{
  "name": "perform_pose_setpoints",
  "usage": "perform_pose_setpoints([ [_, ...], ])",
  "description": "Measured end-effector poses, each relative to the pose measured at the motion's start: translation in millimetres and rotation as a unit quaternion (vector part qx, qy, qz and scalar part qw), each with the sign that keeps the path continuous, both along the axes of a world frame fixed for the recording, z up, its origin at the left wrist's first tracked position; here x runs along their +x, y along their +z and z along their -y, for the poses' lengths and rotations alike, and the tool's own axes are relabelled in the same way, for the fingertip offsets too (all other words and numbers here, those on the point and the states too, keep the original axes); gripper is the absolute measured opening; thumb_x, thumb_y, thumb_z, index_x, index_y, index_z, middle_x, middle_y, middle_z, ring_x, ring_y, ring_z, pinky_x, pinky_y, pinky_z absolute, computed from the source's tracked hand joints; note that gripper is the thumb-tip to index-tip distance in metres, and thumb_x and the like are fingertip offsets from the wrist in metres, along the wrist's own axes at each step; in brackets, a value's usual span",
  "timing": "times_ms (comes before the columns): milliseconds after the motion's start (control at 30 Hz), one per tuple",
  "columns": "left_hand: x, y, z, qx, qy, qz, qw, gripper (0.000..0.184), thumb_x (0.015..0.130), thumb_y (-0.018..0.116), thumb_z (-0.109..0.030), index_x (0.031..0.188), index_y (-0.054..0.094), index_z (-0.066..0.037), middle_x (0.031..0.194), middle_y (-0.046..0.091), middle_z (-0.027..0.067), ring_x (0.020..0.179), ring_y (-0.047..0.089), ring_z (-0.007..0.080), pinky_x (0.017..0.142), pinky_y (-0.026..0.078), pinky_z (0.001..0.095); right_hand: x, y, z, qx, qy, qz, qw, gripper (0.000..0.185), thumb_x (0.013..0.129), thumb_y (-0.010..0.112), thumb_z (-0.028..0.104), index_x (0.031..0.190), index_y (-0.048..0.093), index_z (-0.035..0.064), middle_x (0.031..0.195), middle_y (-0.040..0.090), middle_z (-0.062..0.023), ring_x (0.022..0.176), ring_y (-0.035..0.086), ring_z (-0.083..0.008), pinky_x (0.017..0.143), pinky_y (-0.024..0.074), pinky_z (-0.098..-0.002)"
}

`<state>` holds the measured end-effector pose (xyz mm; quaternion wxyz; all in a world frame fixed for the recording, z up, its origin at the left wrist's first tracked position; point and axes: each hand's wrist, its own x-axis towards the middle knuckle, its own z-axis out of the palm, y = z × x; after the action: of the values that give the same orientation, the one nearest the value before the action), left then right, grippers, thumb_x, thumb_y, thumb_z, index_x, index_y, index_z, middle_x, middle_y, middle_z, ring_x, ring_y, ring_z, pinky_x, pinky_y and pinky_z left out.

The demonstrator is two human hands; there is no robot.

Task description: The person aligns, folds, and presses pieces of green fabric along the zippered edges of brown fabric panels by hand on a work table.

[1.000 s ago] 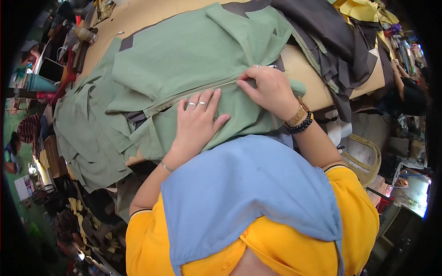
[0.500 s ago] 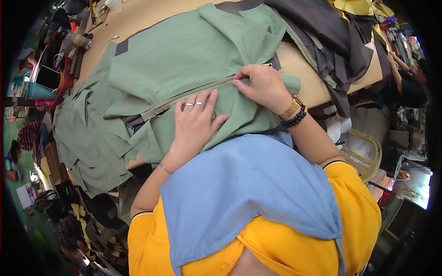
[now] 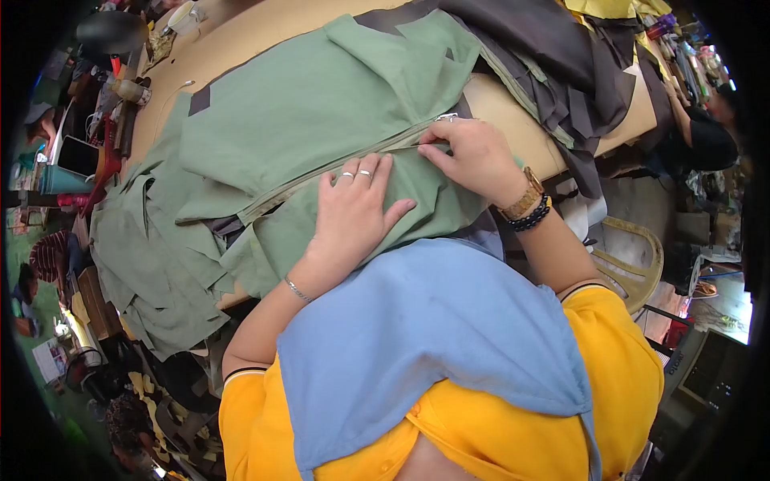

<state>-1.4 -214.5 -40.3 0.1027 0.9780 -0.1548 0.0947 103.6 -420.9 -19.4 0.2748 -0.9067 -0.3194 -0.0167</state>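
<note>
A green garment [image 3: 297, 104] lies spread over the table, with a long zipper [image 3: 321, 175] running diagonally across it. My left hand [image 3: 353, 212] rests flat on the cloth just below the zipper, fingers stretched and thumb apart. My right hand [image 3: 473, 156] is pinched at the zipper's right end, thumb and forefinger closed on the edge of the green cloth. A small metal piece [image 3: 447, 118] shows just above the right fingers. More green fabric pieces [image 3: 152, 264] hang over the table's left edge.
Dark fabric [image 3: 553, 48] is heaped on the table [image 3: 241, 32] at the upper right. A white cup [image 3: 186, 18] stands at the upper left, near a phone [image 3: 79, 155] and a teal container [image 3: 68, 180]. A chair [image 3: 630, 256] is at the right; a person [image 3: 698, 136] is beyond.
My left hand has shifted a little right along the cloth, closer to my right hand. My right hand keeps its pinch near the zipper's end. The view has shifted slightly.
</note>
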Motion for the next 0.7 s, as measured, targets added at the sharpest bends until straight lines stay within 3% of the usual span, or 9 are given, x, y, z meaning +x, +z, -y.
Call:
perform_pose_setpoints([
  [533, 2.5, -4.9, 4.1, 0.024, 0.009, 0.003, 1.000, 0.073, 0.091, 0.065, -0.057, 0.142, 0.059, -0.006, 0.129, 0.060, 0.0085, 0.115, 0.056, 0.0243, 0.088, 0.043, 0.0399, 20.7, -14.7, 0.5, 0.004, -0.041, -0.058, 0.997, 0.019, 0.084, 0.073, 0.029, 0.087, 0.078, 0.0110, 0.085, 0.076, -0.0094, 0.079, 0.072, -0.0304, 0.074, 0.0570, -0.0425],
  [633, 3.7, -5.2, 4.1, 0.026, 0.006, 0.006, 1.000, 0.073, 0.090, 0.066, -0.057, 0.142, 0.059, -0.006, 0.128, 0.060, 0.0089, 0.115, 0.056, 0.0249, 0.088, 0.044, 0.0403, 23.4, -22.9, 1.1, 0.030, -0.027, -0.053, 0.998, 0.021, 0.085, 0.075, 0.028, 0.092, 0.077, 0.0081, 0.083, 0.074, -0.0102, 0.071, 0.068, -0.0274, 0.066, 0.0529, -0.0386],
  [700, 3.7, -5.4, 4.5, 0.033, 0.006, 0.007, 0.999, 0.073, 0.090, 0.066, -0.057, 0.142, 0.059, -0.006, 0.128, 0.060, 0.0091, 0.115, 0.056, 0.0252, 0.089, 0.044, 0.0406, 21.9, -16.7, 0.2, 0.004, -0.040, -0.070, 0.997, 0.021, 0.085, 0.075, 0.028, 0.091, 0.077, 0.0080, 0.084, 0.075, -0.0106, 0.072, 0.069, -0.0282, 0.067, 0.0539, -0.0386],
])
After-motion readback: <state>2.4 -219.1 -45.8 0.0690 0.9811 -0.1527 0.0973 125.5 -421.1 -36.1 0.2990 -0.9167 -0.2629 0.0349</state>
